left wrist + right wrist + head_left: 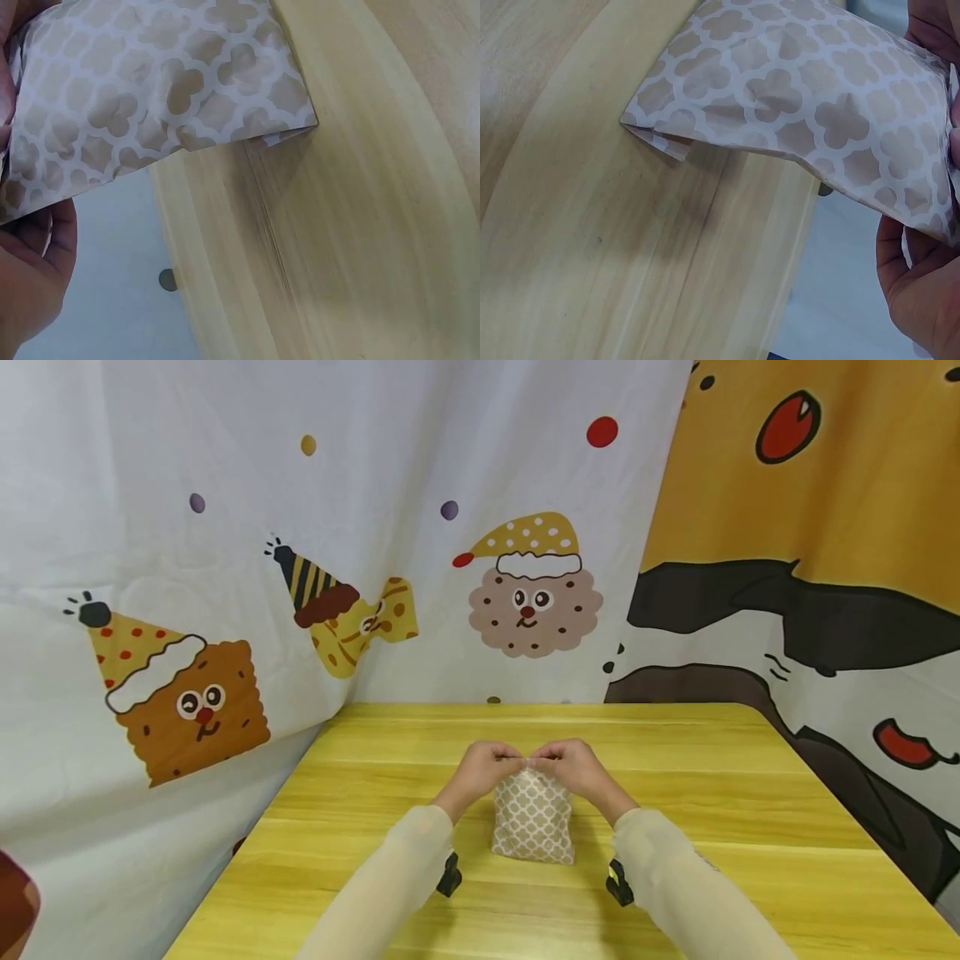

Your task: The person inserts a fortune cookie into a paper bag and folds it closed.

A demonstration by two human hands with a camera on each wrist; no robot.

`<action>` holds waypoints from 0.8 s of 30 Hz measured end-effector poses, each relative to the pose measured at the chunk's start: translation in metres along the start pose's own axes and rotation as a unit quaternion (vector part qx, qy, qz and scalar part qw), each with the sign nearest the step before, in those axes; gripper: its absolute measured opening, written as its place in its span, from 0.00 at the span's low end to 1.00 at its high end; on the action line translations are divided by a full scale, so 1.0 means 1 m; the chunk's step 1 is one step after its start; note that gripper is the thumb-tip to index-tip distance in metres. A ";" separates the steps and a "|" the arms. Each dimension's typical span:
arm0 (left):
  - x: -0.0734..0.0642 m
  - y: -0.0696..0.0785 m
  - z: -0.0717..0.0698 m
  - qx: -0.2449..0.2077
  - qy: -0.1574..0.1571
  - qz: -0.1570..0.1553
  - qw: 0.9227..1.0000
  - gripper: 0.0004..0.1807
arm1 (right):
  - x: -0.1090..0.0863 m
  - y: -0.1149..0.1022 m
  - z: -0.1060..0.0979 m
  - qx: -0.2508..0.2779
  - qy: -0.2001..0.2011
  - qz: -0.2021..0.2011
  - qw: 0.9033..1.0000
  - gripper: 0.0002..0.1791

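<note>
A beige paper bag (532, 818) with a white quatrefoil lattice stands upright on the wooden table, its top edge gathered between both hands. My left hand (486, 770) pinches the top edge from the left. From the right, my right hand (572, 768) pinches the same edge, and the two sets of fingertips nearly meet at the middle. The bag's sides bulge slightly, and what is inside is hidden. In the right wrist view, a folded flap shows at a bottom corner of the paper bag (847, 120). The left wrist view shows its patterned face (150, 90) close up.
The yellow wood-grain table (697, 793) extends around the bag on all sides. Behind it hangs a white curtain (375, 443) with cartoon biscuits, meeting the table's far edge. Black wrist mounts (450, 875) sit under the cream sleeves (382, 877).
</note>
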State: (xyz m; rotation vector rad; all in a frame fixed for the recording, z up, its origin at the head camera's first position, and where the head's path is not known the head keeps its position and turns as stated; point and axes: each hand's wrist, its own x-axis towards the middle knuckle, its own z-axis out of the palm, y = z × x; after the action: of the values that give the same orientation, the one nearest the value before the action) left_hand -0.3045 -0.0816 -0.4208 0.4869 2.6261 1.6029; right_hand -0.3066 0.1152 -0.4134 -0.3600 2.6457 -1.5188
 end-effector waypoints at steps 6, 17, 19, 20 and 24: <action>-0.001 0.003 0.001 0.027 0.022 -0.005 0.999 0.09 | 0.000 0.003 0.004 0.002 0.004 -0.002 1.000 0.06; -0.009 -0.022 -0.021 0.053 0.036 -0.022 0.998 0.11 | -0.004 0.014 0.003 -0.023 0.008 -0.016 1.000 0.06; -0.011 -0.028 -0.029 0.038 0.055 -0.038 0.997 0.10 | -0.005 0.018 0.000 -0.024 0.013 -0.013 1.000 0.06; -0.012 -0.030 -0.032 0.027 0.060 -0.046 0.997 0.10 | -0.005 0.020 -0.002 -0.022 0.016 -0.012 1.000 0.06; -0.013 -0.032 -0.031 -0.050 0.036 -0.060 0.996 0.13 | -0.004 0.025 -0.004 -0.003 0.015 -0.008 1.000 0.06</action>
State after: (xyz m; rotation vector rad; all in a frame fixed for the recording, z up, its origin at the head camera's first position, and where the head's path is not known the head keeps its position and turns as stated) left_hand -0.3061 -0.1254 -0.4355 0.2668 2.5525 1.7345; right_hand -0.3073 0.1320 -0.4326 -0.3617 2.6758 -1.5338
